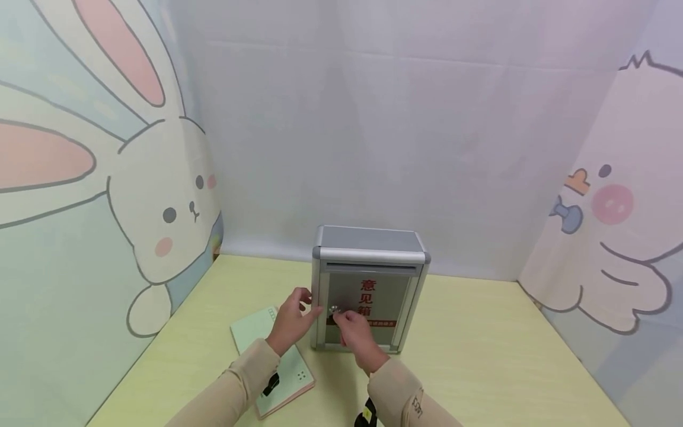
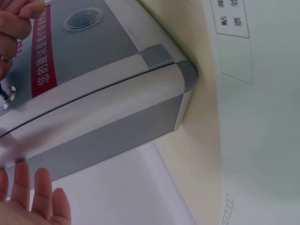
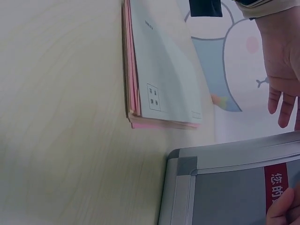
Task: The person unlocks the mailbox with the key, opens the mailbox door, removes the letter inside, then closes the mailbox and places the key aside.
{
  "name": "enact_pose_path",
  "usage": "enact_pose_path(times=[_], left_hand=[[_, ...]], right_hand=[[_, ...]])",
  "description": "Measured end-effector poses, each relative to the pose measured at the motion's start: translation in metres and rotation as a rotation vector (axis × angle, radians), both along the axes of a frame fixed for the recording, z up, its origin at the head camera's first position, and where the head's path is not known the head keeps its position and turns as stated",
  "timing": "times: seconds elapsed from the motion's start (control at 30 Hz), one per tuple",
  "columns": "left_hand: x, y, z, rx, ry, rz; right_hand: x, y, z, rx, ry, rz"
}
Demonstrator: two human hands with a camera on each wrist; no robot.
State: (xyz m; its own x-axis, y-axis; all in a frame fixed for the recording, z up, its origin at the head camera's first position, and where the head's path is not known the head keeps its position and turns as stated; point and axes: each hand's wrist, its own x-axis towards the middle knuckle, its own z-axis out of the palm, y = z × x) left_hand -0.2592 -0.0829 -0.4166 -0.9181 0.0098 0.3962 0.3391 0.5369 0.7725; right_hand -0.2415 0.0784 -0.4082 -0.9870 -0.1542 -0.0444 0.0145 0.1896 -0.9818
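A grey metal suggestion box (image 1: 347, 255) with a slot and red characters stands upright on the table. At the left side of its front door is a round silver lock (image 1: 334, 309), also seen in the left wrist view (image 2: 6, 97). My right hand (image 1: 360, 338) is at the lock, its curled fingers pinching a small dark-headed key, mostly hidden by the fingers. My left hand (image 1: 292, 320) is at the box's left edge with fingers relaxed. In the left wrist view its fingertips (image 2: 42, 180) lie along the box's side.
A stack of envelopes (image 1: 290, 370), pale green on top with pink below, lies on the table (image 1: 480, 356) left of the box, under my left forearm. A pale curtain (image 1: 368, 148) hangs behind, with cartoon-printed cloths on both sides.
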Motion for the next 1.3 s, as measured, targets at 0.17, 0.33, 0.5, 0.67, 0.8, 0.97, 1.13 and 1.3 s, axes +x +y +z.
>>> enact_pose_path(times=[0.17,0.33,0.5,0.67,0.8,0.97,1.13,1.3], left_hand=[[0.0,0.0,0.0,-0.025,0.008,0.048],[0.0,0.001,0.002,-0.025,-0.003,0.056],[0.0,0.001,0.002,-0.042,-0.006,0.061],[-0.001,0.002,0.004,-0.057,-0.001,0.064],[-0.001,0.002,0.005,-0.061,0.0,0.059],[0.001,0.002,0.005,-0.067,0.008,0.052],[0.001,0.002,0.006,-0.066,0.008,0.048],[0.001,0.001,0.005,-0.059,-0.01,0.054]], right_hand=[[0.001,-0.003,-0.005,-0.021,-0.013,0.001],[0.001,-0.006,-0.007,0.0,0.04,-0.039],[0.0,-0.007,-0.004,0.082,0.08,-0.083],[0.0,-0.007,-0.001,0.077,0.065,-0.065],[0.0,-0.006,-0.004,0.039,0.044,-0.051],[0.002,-0.005,-0.009,0.032,0.054,-0.053],[0.006,-0.005,-0.007,0.056,0.099,-0.083],[0.01,-0.002,-0.007,0.068,0.081,-0.058]])
